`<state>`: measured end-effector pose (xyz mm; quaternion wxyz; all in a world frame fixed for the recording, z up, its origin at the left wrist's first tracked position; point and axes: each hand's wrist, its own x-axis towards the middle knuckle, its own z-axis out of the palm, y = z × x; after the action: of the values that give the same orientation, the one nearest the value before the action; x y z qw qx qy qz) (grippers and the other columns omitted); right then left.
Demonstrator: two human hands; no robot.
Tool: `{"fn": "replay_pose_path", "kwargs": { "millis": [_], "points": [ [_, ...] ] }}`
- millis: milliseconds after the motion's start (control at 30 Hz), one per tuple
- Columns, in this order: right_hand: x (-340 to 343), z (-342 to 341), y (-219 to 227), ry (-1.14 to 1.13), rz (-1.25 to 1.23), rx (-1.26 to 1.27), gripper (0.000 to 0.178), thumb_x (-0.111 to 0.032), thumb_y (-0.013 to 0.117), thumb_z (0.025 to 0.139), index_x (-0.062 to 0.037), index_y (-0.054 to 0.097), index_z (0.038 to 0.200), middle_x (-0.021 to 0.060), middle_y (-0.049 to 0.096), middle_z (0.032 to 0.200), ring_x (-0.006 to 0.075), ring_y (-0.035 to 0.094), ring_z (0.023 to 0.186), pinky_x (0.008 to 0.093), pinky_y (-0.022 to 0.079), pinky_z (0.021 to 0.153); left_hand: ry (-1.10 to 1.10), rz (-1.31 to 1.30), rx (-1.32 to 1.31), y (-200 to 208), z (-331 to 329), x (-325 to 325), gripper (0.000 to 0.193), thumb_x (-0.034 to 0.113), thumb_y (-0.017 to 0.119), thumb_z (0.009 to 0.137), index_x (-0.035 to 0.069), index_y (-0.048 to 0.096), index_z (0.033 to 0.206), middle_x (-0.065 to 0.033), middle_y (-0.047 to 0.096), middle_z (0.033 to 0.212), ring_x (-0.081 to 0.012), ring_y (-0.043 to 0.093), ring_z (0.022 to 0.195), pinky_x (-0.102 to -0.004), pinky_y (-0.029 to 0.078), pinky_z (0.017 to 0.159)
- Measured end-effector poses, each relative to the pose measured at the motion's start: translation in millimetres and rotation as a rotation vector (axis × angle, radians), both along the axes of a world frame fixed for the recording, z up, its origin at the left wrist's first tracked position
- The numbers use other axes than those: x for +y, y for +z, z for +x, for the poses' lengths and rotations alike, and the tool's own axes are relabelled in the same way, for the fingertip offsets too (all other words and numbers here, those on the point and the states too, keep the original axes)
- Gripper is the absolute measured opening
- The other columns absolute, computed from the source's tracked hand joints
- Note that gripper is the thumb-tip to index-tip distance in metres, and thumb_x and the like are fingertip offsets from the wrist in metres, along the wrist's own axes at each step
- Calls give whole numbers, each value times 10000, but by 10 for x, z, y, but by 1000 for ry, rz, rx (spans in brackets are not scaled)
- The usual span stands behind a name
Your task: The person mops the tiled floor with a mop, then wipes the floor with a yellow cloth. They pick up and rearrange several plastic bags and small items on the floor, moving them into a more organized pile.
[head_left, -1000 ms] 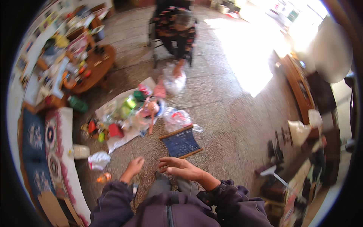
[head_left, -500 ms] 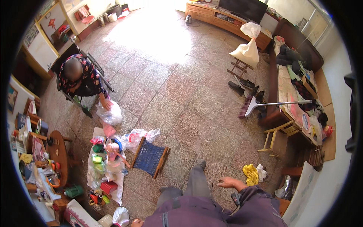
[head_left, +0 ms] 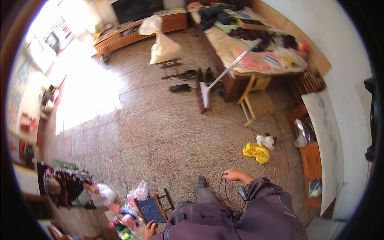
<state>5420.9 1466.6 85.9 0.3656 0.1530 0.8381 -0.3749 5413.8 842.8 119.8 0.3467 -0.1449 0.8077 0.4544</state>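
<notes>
We've got strong daylight coming in from the upper left, and exposure clips there: the sunlit patch (head_left: 86, 96) on the floor (head_left: 160, 128) is blown to white, with haze bleeding onto the wall beside it. Rest of the room sits in soft, medium light; we read deep shadow under the bed (head_left: 224, 48) and dim tones at lower left, around the seated person (head_left: 60, 186). Mild smear over most of the frame: we lose crisp edges on the shoes (head_left: 180, 88) and the broom head (head_left: 203, 98). Right hand (head_left: 239, 175) readable, slightly soft. Fisheye bends the white board (head_left: 324, 144) at right; we get black vignette in the corners
</notes>
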Motion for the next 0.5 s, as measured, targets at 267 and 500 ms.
{"fn": "replay_pose_path", "kwargs": {
  "millis": [267, 500],
  "points": [
    [-456, 1620, -131, -396, -173, -384, 502, -435, 557, 910, -59, 620, 1236, 196, 604, 1241, 355, 576, 1134, 475, 463, 892, -390, -260, -187, 118, -994, -129, 403, 229, 577, 951, -23, 570, 1266, -181, 702, 1011, -232, 673, 945, -342, 541, 828],
    [-1859, 2555, -546, -807, -549, -401, 603, -529, 571, 922, -162, 515, 1396, 119, 611, 1234, 284, 604, 1112, 463, 513, 870, -674, -244, -60, 108, -2168, 195, 414, 242, 583, 943, -23, 575, 1261, -181, 704, 1007, -232, 673, 945, -340, 540, 827]
  ]
}}
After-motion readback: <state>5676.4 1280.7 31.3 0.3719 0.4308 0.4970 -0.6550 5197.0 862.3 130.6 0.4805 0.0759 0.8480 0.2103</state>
